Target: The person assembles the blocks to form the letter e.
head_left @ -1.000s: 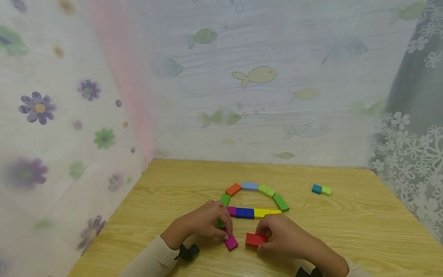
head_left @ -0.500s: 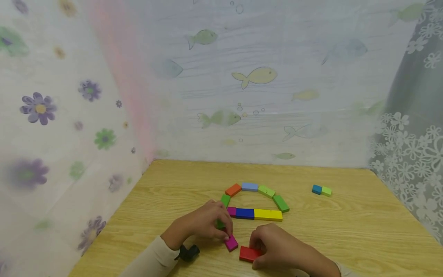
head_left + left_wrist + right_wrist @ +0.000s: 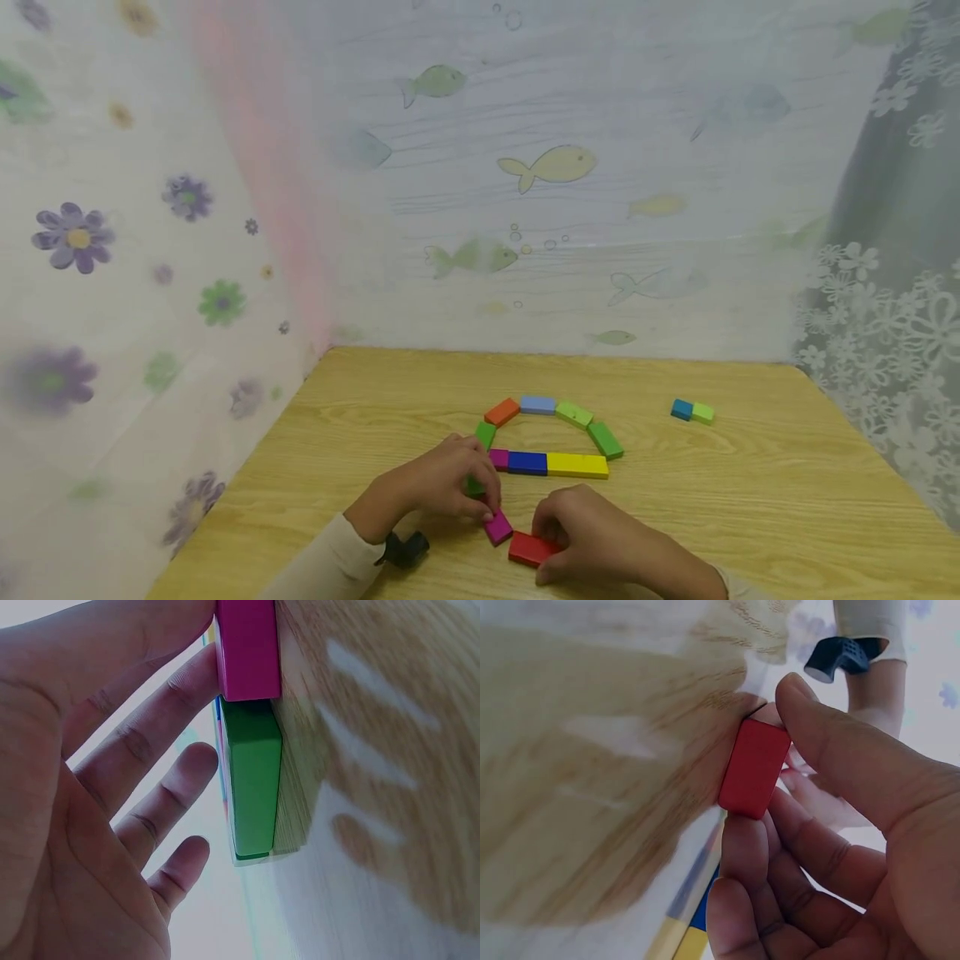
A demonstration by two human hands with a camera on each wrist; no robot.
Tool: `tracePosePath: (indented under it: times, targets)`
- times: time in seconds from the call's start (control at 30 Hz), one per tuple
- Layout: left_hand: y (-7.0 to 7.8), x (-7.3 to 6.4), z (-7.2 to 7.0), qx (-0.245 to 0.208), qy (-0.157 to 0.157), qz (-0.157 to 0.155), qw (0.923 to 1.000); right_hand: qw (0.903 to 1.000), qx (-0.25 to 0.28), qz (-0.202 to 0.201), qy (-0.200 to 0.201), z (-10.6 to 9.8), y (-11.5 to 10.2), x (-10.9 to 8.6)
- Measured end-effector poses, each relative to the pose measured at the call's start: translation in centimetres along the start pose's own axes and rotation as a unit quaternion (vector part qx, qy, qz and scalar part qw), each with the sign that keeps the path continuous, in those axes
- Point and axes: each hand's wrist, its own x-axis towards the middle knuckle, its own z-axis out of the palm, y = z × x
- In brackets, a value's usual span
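My right hand (image 3: 603, 533) pinches a red block (image 3: 529, 548) lying on the table, its left end close by a magenta block (image 3: 498, 528). In the right wrist view the thumb is at one side of the red block (image 3: 756, 766) and curled fingers at the other. My left hand (image 3: 438, 483) holds the magenta block with thumb and forefinger; its other fingers spread loosely in the left wrist view. There, a green block (image 3: 255, 780) stands end to end with the magenta block (image 3: 249, 652). My left hand partly covers this green block in the head view.
Behind the hands, an arch of coloured blocks, including an orange one (image 3: 502, 412) and a light blue one (image 3: 537, 405), meets a row with a dark blue block (image 3: 527, 463) and a yellow block (image 3: 577, 465). Two small blocks (image 3: 692, 411) sit farther right on the wooden table (image 3: 750, 492).
My right hand has drawn the red block toward me and leftward, bringing it up near the magenta block. The left hand has stayed at the magenta block.
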Motion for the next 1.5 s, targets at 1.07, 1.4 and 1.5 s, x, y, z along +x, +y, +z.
tracePosePath:
  times: [1.07,1.4,1.5]
  targets:
    - [-0.27,-0.12,0.12,-0.008,0.006,0.003,0.9999,0.9999,0.01,-0.012,0.006,0.34,0.44,0.25]
    - [-0.12,-0.16,-0.06,-0.018,0.005,0.004,0.9998,0.9999,0.008,-0.008,0.001,0.31,0.3,0.23]
    - [-0.03,-0.14,-0.09,-0.019,0.004,0.005,0.9998,1.0,0.004,-0.009,0.0,0.31,0.28,0.22]
